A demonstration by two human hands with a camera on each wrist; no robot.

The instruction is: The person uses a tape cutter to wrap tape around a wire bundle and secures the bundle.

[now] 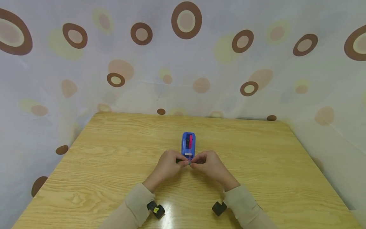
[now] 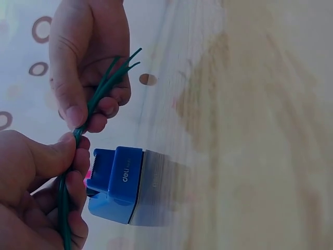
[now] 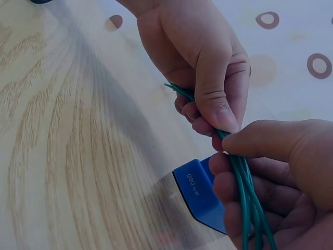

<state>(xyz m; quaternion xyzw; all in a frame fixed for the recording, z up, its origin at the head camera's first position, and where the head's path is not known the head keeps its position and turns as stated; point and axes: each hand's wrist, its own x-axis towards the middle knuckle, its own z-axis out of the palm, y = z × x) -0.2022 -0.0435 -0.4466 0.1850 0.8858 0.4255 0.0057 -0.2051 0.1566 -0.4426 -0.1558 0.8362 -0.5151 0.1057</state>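
A bundle of thin green wires (image 2: pixel 104 83) runs through both hands, held between thumbs and fingers. My left hand (image 1: pixel 168 163) pinches it on the left, and my right hand (image 1: pixel 211 167) pinches it close beside, the fingertips meeting. Loose wire ends (image 3: pixel 169 85) stick out past the left hand; on the right-hand side the wires fan apart over the palm. Just beyond the fingertips stands a blue tape dispenser (image 1: pixel 184 149) with "deli" on its side, a pink roll (image 1: pixel 190 140) inside and a serrated cutter (image 2: pixel 94 165) facing the hands.
The dispenser stands on a wood-grain table (image 1: pixel 114 152). A pale curtain-like sheet (image 1: pixel 171 57) with brown ring prints hangs along the back and sides. Black devices (image 1: pixel 219 208) are strapped at both beige sleeves (image 1: pixel 140 202).
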